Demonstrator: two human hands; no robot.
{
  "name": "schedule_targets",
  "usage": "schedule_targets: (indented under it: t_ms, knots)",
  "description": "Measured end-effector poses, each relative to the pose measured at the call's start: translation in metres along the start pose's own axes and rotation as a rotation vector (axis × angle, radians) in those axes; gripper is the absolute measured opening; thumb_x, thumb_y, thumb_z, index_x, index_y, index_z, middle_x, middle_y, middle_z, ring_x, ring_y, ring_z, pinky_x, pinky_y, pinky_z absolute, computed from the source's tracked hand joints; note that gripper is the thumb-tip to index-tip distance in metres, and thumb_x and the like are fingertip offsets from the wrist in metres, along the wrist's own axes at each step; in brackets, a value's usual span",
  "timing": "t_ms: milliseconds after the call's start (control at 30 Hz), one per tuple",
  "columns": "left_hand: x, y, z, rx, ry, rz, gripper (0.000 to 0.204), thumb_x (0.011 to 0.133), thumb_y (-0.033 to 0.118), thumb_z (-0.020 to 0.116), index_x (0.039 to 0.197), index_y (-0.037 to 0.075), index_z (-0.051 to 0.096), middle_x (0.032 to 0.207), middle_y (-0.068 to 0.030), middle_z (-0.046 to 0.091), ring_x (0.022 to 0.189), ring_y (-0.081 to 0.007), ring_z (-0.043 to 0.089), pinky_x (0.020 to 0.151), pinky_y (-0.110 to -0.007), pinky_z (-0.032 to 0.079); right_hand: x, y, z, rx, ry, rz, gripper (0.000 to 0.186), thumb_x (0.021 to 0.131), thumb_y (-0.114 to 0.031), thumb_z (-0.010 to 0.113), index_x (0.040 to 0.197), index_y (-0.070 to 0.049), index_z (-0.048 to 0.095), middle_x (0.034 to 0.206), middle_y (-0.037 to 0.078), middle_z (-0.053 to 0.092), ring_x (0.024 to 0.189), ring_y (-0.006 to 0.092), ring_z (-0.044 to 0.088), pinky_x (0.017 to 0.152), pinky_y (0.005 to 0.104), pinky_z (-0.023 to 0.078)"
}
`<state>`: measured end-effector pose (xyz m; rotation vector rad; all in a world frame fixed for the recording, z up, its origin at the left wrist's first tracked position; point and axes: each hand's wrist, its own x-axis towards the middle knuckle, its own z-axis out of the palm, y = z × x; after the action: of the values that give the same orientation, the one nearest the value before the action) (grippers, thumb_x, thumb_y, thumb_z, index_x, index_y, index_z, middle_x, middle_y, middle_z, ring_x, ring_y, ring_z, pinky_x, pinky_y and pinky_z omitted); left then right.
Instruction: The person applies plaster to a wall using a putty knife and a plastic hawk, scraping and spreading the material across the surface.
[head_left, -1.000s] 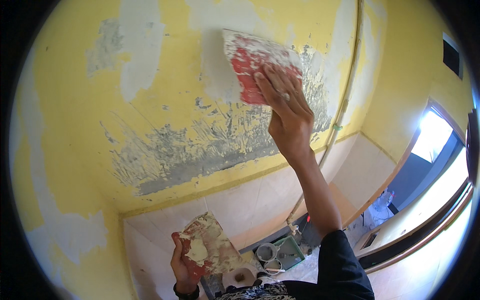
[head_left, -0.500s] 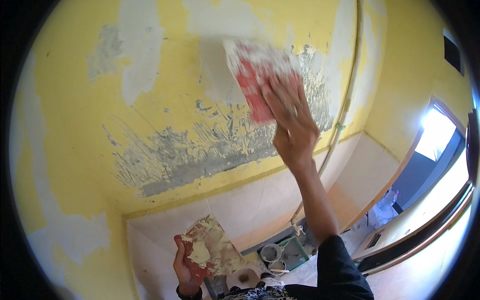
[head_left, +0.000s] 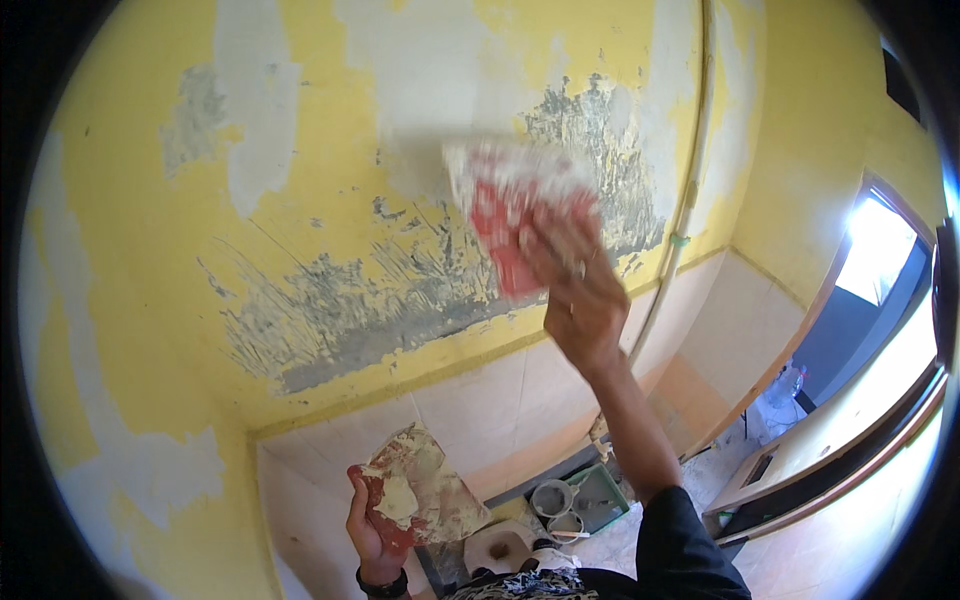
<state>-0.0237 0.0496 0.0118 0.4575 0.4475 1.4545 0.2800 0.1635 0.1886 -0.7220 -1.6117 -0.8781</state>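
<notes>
My right hand [head_left: 580, 285] grips a red putty spreader [head_left: 508, 245], blurred by motion. The spreader's upper edge is smeared with whitish putty and lies at the yellow wall [head_left: 340, 150], over a pale plastered strip. Low at the left, my left hand [head_left: 372, 530] holds a second red spreader [head_left: 388, 525] by its edge. A lump of cream putty [head_left: 398, 500] sits on that one, and dried smears cover its face. Grey scraped patches [head_left: 370, 320] and whitish filled patches [head_left: 255, 130] mark the wall around my right hand.
A pale pipe [head_left: 697, 160] runs down the wall at the right. Below are a green tub [head_left: 615, 510] with round containers, a squat toilet [head_left: 497, 545] and a tap [head_left: 600, 440]. An open doorway [head_left: 870, 260] and a door [head_left: 840, 450] stand at the right.
My right hand has moved down the wall with its spreader, uncovering more pale plaster above. My left hand and its putty-loaded spreader stay nearly in place. The view has shifted slightly.
</notes>
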Motion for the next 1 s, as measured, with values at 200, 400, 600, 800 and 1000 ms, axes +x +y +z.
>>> schedule_targets:
  t_ms: [200, 400, 600, 800, 1000]
  knots:
    - [0.006, -0.013, -0.005, -0.028, -0.026, -0.005, 0.029, 0.105, 0.03, 0.044, 0.123, 0.009, 0.052, 0.121, -0.0103, 0.062, 0.114, -0.0272, 0.061, 0.098, -0.047, 0.051, 0.048, 0.02, 0.046, -0.093, 0.096, -0.008, 0.055, 0.073, 0.017, 0.054, 0.121, -0.005, 0.068, 0.13, 0.013, 0.063, 0.128, 0.0322, 0.055, 0.113, 0.0509, 0.036]
    - [-0.008, -0.005, 0.027, 0.05, 0.0, -0.066, 0.027, 0.104, 0.03, 0.046, 0.123, 0.011, 0.052, 0.123, -0.0097, 0.061, 0.115, -0.0272, 0.061, 0.098, -0.047, 0.05, -0.057, -0.011, 0.023, 0.022, -0.238, 0.136, 0.063, 0.068, 0.018, 0.054, 0.124, -0.008, 0.067, 0.134, 0.013, 0.061, 0.13, 0.0315, 0.053, 0.114, 0.0501, 0.035]
    - [-0.003, -0.009, 0.008, -0.003, -0.009, -0.015, 0.038, 0.104, 0.033, 0.043, 0.131, 0.007, 0.05, 0.13, -0.0143, 0.059, 0.116, -0.0285, 0.06, 0.098, -0.046, 0.05, -0.073, -0.069, -0.045, 0.376, -0.242, 0.549, 0.055, 0.069, 0.019, 0.05, 0.112, -0.006, 0.073, 0.116, 0.015, 0.07, 0.111, 0.0328, 0.067, 0.096, 0.0376, 0.052]
    - [0.004, -0.022, 0.038, -0.006, 0.062, -0.042, 0.011, 0.102, 0.026, 0.05, 0.11, 0.017, 0.049, 0.078, 0.0044, 0.043, 0.086, -0.0174, 0.06, 0.086, -0.046, 0.055, 0.053, -0.015, -0.011, 0.052, 0.073, 0.071, 0.057, 0.074, 0.017, 0.052, 0.123, -0.007, 0.068, 0.127, 0.013, 0.065, 0.123, 0.0325, 0.058, 0.109, 0.0456, 0.042]
    - [-0.001, -0.026, 0.04, -0.003, 0.066, 0.028, 0.011, 0.103, 0.024, 0.049, 0.11, 0.017, 0.048, 0.08, 0.0036, 0.045, 0.093, -0.0192, 0.06, 0.093, -0.047, 0.053, 0.058, 0.012, 0.047, -0.062, 0.087, -0.13, 0.053, 0.075, 0.011, 0.056, 0.122, -0.011, 0.069, 0.124, 0.009, 0.067, 0.121, 0.0284, 0.06, 0.108, 0.0456, 0.045]
